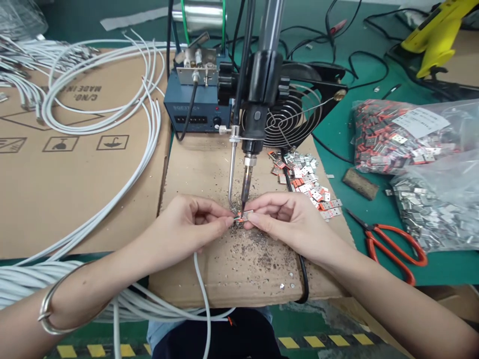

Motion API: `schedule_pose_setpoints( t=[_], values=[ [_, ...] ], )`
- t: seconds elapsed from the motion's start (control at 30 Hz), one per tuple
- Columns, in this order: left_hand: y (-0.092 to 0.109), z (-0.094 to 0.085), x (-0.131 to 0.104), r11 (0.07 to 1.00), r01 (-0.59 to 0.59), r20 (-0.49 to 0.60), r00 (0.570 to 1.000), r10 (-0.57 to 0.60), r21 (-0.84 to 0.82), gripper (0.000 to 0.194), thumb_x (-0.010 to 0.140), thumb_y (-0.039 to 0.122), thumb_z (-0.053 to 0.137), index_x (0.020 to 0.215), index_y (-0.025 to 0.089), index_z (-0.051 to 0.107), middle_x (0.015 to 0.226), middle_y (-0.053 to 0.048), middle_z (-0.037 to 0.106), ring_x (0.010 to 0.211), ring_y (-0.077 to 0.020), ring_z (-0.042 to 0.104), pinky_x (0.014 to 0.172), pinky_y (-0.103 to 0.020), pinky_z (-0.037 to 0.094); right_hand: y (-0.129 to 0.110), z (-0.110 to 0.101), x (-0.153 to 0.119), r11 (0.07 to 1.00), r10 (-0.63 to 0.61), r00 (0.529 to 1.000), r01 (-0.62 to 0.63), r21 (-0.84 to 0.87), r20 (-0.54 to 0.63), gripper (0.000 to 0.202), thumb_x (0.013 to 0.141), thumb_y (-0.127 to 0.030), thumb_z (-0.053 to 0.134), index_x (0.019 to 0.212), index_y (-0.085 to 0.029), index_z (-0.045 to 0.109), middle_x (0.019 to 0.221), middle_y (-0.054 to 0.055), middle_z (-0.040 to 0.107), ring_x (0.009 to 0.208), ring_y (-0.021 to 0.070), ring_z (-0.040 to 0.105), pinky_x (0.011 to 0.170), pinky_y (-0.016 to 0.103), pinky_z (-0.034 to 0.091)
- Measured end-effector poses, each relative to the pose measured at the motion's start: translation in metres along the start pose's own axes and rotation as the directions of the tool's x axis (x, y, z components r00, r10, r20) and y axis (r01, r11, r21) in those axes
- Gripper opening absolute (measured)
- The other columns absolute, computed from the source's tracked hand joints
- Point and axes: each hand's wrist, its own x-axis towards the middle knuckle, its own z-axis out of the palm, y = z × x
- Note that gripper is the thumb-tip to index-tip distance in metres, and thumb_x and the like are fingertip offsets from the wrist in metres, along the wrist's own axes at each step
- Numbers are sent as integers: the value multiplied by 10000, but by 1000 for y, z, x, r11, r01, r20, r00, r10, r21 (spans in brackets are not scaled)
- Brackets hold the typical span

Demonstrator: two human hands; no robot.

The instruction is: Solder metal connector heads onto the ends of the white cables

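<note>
My left hand (204, 219) pinches the end of a white cable (202, 284), which hangs from under the fingers past the cardboard's front edge. Between thumb and fingers, my right hand (279, 214) grips a small USB connector (247, 215) with an orange part. The cable's wire end meets the connector right under the tip of a soldering iron (247, 182), mounted upright on a stand. A thin bent metal tube (232, 174) for solder reaches down beside the tip. Whether the tip touches the wires is too small to tell. Solder specks (258, 254) litter the cardboard below.
Loose USB connectors (310, 184) lie right of the iron, near a fan (288, 114). Behind stands a blue solder feeder (198, 112) with a wire spool (204, 20). Red-handled pliers (392, 247) and bagged connectors (407, 134) are at right. Coiled white cables (101, 127) cover the left.
</note>
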Motion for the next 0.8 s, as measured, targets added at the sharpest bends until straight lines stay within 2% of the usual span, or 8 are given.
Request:
schedule_pose_setpoints(
  t=[0.1,0.23,0.53,0.8],
  values=[
    [-1,1,-1,1000,-6,4,1000,6,-14,118,734,219,643,672,120,656,421,62,489,376,-45,401,351,-115,324,0,0,0,999,-6,1000,6,-34,-2,107,694,-191,705,757,-114,665,657,37,703,557,51,628,509,117,472],
    [-3,-1,0,1000,-22,24,999,22,0,123,752,222,634,688,121,659,421,62,477,373,-42,386,342,-114,295,0,0,1,999,-7,1000,8,-34,13,151,651,-166,737,773,-115,666,673,38,706,569,52,627,524,118,472],
    [-2,-2,-1,998,-51,27,998,52,-30,140,740,237,641,670,118,657,423,68,458,365,-32,366,345,-120,265,-1,-2,0,1000,8,999,-7,-11,47,127,700,-202,706,784,-117,664,656,36,695,543,52,604,452,123,409],
    [-3,-1,-1,998,-46,18,999,47,-34,144,746,231,638,659,117,650,434,67,461,372,-27,357,352,-122,248,-1,-3,-1,1000,12,999,-11,-9,41,133,697,-218,711,779,-122,671,656,39,696,572,64,622,528,146,464]
  ],
)
